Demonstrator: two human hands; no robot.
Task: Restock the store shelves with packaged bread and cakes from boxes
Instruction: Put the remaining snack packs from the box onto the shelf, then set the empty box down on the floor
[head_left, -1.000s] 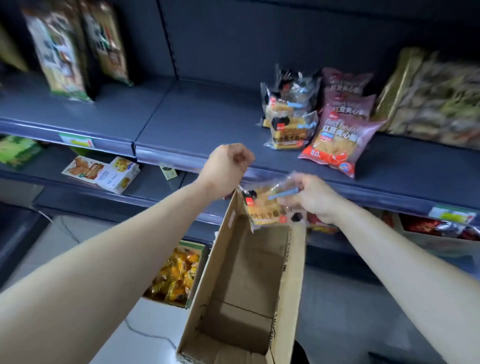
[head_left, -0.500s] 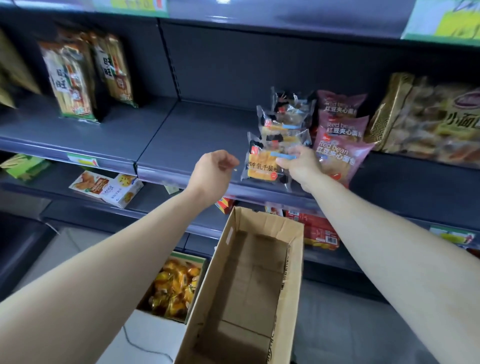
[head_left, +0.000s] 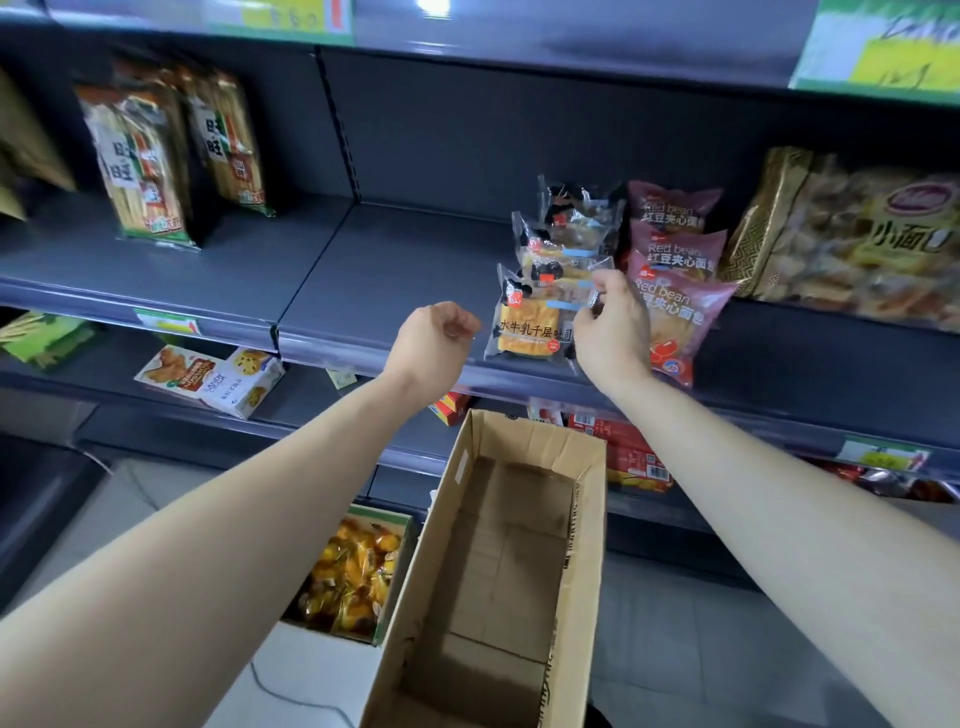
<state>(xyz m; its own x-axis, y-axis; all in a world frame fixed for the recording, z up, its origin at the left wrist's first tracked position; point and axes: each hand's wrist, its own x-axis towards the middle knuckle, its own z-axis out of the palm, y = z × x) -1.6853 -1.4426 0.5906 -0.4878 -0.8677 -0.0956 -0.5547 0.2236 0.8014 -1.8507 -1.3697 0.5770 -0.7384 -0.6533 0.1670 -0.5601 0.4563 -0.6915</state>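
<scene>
A clear-wrapped toast bread packet (head_left: 530, 325) stands at the front of a row of like packets (head_left: 576, 228) on the grey middle shelf (head_left: 374, 270). My right hand (head_left: 610, 327) pinches the packet's top right edge. My left hand (head_left: 434, 345) hovers to the packet's left with fingers loosely curled, holding nothing. Below both hands an open cardboard box (head_left: 447, 545) shows a bare bottom.
Pink red-bean bread bags (head_left: 680, 301) stand right of the row, then a big bag of small breads (head_left: 852, 244). Tall snack bags (head_left: 140, 161) sit at the left. A lower shelf holds boxes (head_left: 213, 374). A carton of orange sweets (head_left: 348, 577) is on the floor.
My right hand lifted the bread packet out of the box area and set it upright at the front of the row on the shelf. The left hand stayed near the shelf edge.
</scene>
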